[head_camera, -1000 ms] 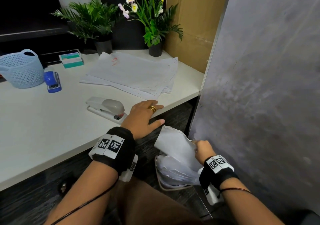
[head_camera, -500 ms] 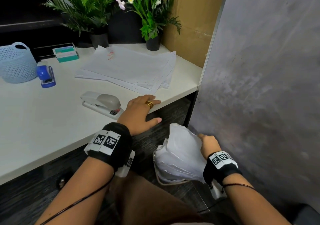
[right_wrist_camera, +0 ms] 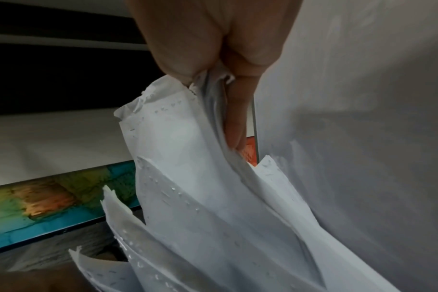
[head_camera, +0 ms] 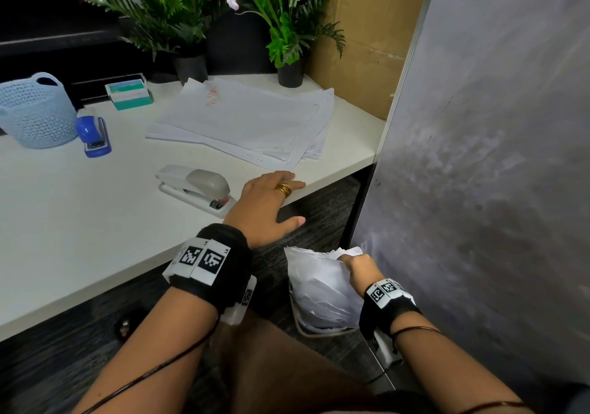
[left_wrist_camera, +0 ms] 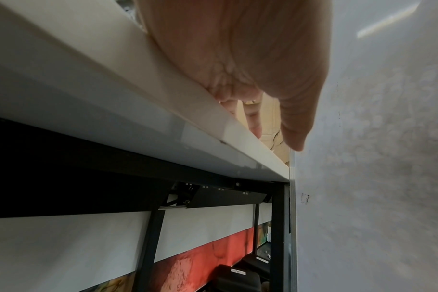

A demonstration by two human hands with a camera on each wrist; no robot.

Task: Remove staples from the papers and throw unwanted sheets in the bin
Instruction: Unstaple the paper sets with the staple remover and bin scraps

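Two hands | right hand (head_camera: 359,268) grip: pinching sheets (head_camera: 322,282) over bin (head_camera: 319,332) | left hand (head_camera: 265,204) flat on desk (head_camera: 79,222) | two staplers

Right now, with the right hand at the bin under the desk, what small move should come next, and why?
Probably push the sheets a little deeper, then let go. The right hand pinches their top edge, and they stand well above the rim of the bin, which looks full, so they could spill. The left hand rests flat on the desk edge, steadying the person.
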